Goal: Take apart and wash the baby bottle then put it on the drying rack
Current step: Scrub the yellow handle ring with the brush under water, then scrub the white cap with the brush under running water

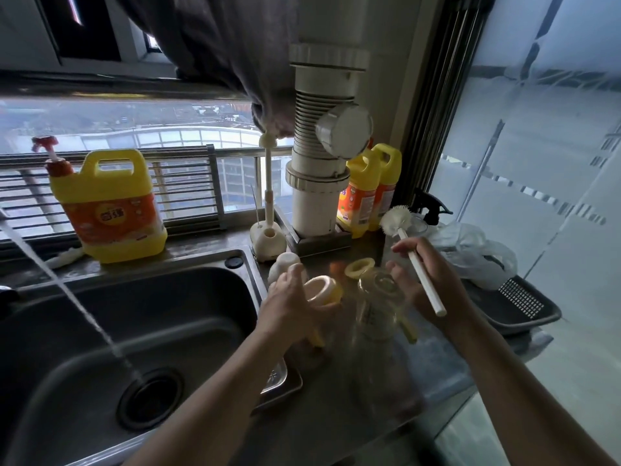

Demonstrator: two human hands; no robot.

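Steel counter (336, 391) in front of me, 1 dark basin sink (188, 290) at my left, tap water (67, 290) running into the drain (149, 400). Window (134, 119) behind the sink: flat grey daylight, buildings outside, metal grille (188, 183) across the lower pane. Fat white drain pipe (322, 183) stands at the counter's back corner. Grey cloth (228, 45) hangs from above. Frosted glass panel (537, 129) with striped bands on my right, dark frame (433, 112) beside the pipe.

open: sink basin (208, 297), water stream (84, 311) crossing | blocking behind: white pipe (319, 203), brush stand (267, 242) | right: black tray (537, 317)
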